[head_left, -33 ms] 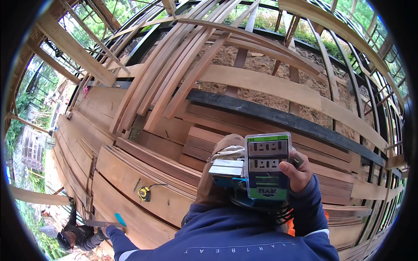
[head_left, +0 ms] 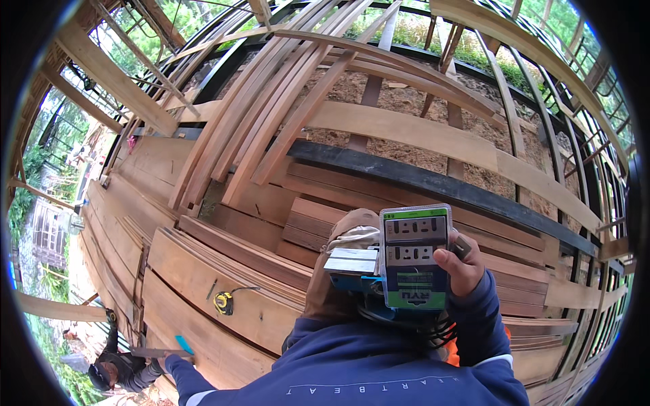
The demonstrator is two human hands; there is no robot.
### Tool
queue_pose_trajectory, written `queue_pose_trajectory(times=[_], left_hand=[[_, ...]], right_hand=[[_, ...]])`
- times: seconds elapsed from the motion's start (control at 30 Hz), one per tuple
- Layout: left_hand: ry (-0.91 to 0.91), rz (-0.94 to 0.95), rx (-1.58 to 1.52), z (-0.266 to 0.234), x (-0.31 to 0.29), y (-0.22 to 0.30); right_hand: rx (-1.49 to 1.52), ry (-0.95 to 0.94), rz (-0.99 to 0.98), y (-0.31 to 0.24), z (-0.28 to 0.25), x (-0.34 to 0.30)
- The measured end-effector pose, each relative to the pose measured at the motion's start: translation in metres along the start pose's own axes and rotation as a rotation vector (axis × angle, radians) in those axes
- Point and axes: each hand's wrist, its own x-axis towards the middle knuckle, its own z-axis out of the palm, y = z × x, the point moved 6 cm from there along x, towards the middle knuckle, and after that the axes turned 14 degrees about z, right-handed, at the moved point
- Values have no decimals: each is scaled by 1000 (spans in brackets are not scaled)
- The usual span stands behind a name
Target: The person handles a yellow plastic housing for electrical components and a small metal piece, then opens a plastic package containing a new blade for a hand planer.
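Observation:
My right hand (head_left: 466, 271) grips the edge of a clear plastic blister pack (head_left: 416, 257) of flat metal planer blades, with a green and dark-blue card, thumb on its front. A small dark-grey piece (head_left: 462, 246) shows at the fingers of that hand. Behind the pack, at my lap, lies a blue power planer (head_left: 352, 269) with a bright metal sole, partly hidden. At lower left my left hand (head_left: 170, 361) is small in view, closed around a flat grey-brown strip (head_left: 152, 352). A teal piece (head_left: 183, 344) sits beside that strip; its kind is unclear.
A yellow-black tape measure (head_left: 223, 302) and a thin dark stick (head_left: 212, 289) lie on stacked boards (head_left: 203, 271). A co-worker (head_left: 122, 369) in dark clothing is at lower left. Long timbers (head_left: 271, 122) lean across the frame; soil (head_left: 406, 115) shows between the joists beyond.
The grey-brown strip and teal piece have shifted slightly downward in view, with my left hand. My right hand and the blister pack have hardly moved.

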Motion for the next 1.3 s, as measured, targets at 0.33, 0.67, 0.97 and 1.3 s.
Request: queue_pose_trajectory(times=[0.33,0.67,0.97,1.3], left_hand=[[-83,53,-1,51,-16,44],[-143,99,-41,82,-21,64],[-163,135,-38,95,-23,80],[26,425,-282,90,-83,181]], right_hand=[[152,25,51,13,-4,3],[194,65,70,17,-7,1],[192,65,24,13,-7,-2],[423,113,16,22,-15,-3]])
